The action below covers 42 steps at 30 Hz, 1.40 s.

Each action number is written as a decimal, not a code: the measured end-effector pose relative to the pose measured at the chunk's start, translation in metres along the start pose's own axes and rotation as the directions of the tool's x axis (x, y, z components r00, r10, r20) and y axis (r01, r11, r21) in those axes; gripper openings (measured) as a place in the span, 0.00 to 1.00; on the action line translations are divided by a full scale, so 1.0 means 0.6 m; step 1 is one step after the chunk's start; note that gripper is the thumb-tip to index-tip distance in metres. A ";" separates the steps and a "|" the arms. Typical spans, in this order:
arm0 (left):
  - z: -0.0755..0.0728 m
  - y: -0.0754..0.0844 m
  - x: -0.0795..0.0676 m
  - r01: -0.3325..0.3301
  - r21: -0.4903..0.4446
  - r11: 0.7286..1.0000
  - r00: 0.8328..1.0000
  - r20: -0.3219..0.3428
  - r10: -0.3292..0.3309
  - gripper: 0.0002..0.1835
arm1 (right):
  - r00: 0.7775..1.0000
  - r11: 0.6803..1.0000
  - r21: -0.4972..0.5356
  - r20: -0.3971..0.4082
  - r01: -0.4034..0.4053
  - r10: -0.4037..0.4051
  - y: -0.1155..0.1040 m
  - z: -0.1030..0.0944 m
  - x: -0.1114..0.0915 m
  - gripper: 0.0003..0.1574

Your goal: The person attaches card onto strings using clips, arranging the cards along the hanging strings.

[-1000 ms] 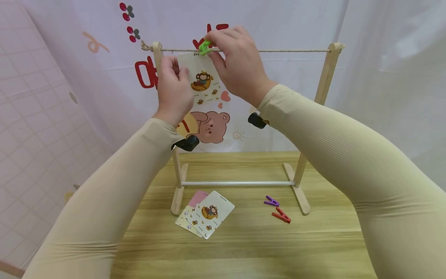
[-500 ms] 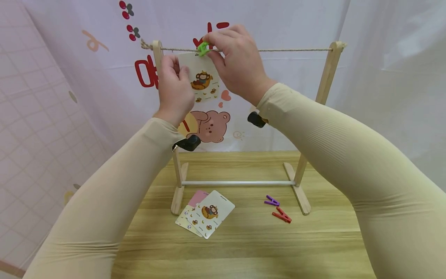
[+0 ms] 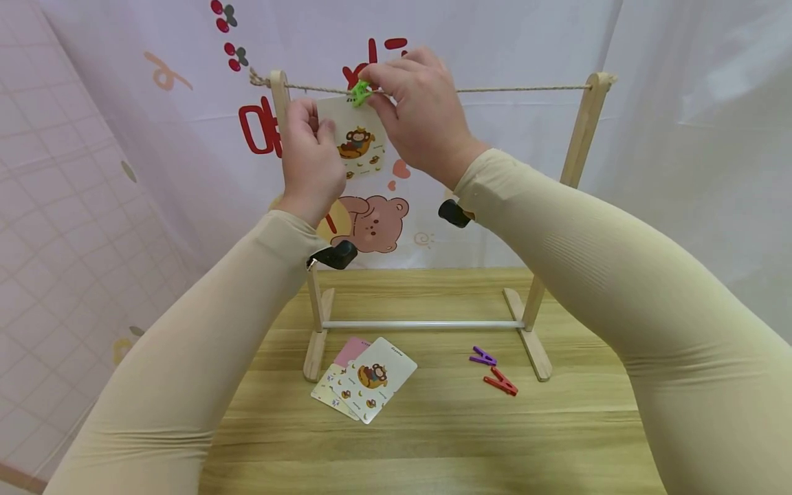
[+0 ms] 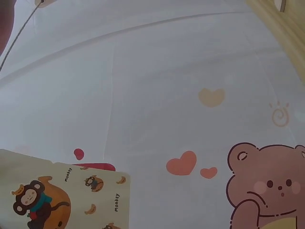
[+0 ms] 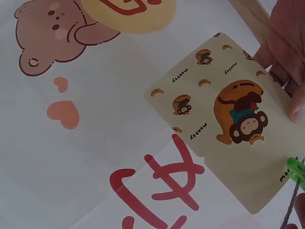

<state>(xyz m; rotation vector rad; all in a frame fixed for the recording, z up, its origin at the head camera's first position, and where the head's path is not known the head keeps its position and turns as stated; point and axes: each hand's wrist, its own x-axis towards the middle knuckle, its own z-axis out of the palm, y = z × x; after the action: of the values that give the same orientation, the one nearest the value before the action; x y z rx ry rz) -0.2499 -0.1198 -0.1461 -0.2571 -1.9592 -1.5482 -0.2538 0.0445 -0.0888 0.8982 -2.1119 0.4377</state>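
Note:
A cream card (image 3: 361, 134) with a monkey on a banana is up by the rope (image 3: 520, 89). My left hand (image 3: 312, 155) pinches its left edge between thumb and fingers. With thumb and fingertips my right hand (image 3: 427, 110) pinches a green clothespin (image 3: 359, 92) at the card's top edge, beside the rope. In the right wrist view the clothespin (image 5: 295, 168) overlaps the card (image 5: 238, 114) near its printed word, and the rope passes close by. Whether its tips bite both card and rope cannot be told. The left wrist view shows part of the card (image 4: 95, 191).
The rope spans two wooden posts (image 3: 578, 137), joined low by a white rod (image 3: 421, 324). On the table (image 3: 433, 440) lie a monkey card (image 3: 386, 371), a pink card (image 3: 351, 350) and a yellow card (image 3: 334, 393) overlapping, a purple clothespin (image 3: 482, 356) and a red clothespin (image 3: 500, 381).
The green clothespin has tilted and shifted slightly left and down in my right fingers. The card's lower part has swung a little left and up; my left hand keeps its grip.

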 end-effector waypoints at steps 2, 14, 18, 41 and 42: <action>0.001 -0.001 0.000 -0.002 -0.003 1.000 1.000 -0.001 0.002 0.10 | 1.000 1.000 -0.004 0.006 -0.005 0.005 -0.001 0.001 0.000 0.17; 0.000 -0.004 -0.002 0.016 -0.002 1.000 1.000 0.006 -0.016 0.09 | 1.000 1.000 -0.022 0.020 -0.002 0.002 -0.003 0.004 -0.002 0.15; 0.001 -0.003 -0.002 0.012 -0.010 1.000 1.000 0.008 -0.011 0.09 | 1.000 1.000 -0.021 0.024 0.000 0.001 -0.003 0.004 -0.003 0.15; 0.000 -0.005 -0.006 0.028 0.016 0.999 0.999 0.015 -0.028 0.10 | 0.998 1.000 -0.013 0.052 -0.024 0.025 -0.006 0.012 -0.007 0.19; 0.000 -0.005 -0.006 0.025 0.017 1.000 1.000 0.014 -0.025 0.10 | 0.998 1.000 -0.014 0.055 -0.023 0.023 -0.007 0.012 -0.007 0.19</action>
<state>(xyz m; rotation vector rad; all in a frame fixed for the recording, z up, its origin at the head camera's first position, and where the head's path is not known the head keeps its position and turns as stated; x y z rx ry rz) -0.2487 -0.1201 -0.1507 -0.2380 -1.9933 -1.5489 -0.2528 0.0398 -0.0965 0.8879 -2.1746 0.4141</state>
